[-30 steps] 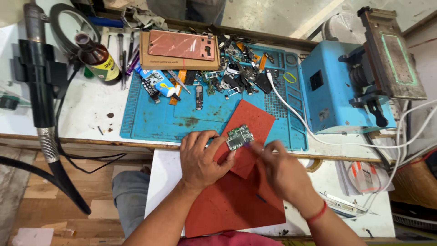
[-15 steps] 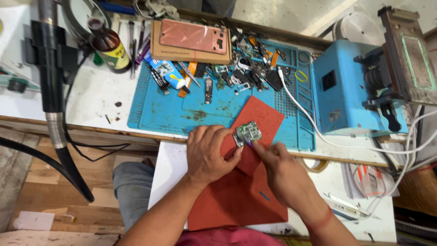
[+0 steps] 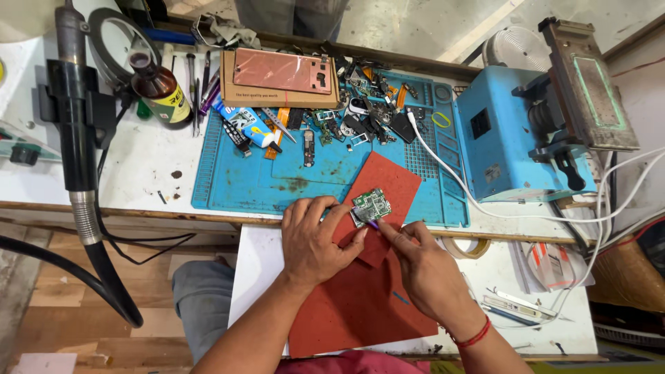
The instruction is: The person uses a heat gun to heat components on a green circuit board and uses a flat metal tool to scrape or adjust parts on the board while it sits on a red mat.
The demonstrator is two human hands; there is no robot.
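The left hand [image 3: 315,239] pinches a small green circuit board [image 3: 371,205] by its near-left edge, thumb and forefinger pressed together on it; the board lies on a red mat [image 3: 388,181], just beyond the fingertips. The right hand [image 3: 426,266] meets it from the near-right side, its grip closed on a thin purple-tipped tool [image 3: 375,224] whose point touches the board's near edge; a red thread circles that wrist. A larger red mat [image 3: 353,312] lies under both hands, nearer the person, on a white board. Beyond the grip spreads a blue work mat [image 3: 235,176] on the counter [image 3: 145,173], strewn at its far side with small phone parts [image 3: 360,118] and a glue tube [image 3: 242,125]; past those sits a cardboard box [image 3: 280,79] with a pinkish phone back on it. Far left of the grip stand a brown bottle [image 3: 159,86] and a black hot-air handle [image 3: 73,104]; to the right, a blue machine [image 3: 509,138] with white cables [image 3: 485,208] running by.
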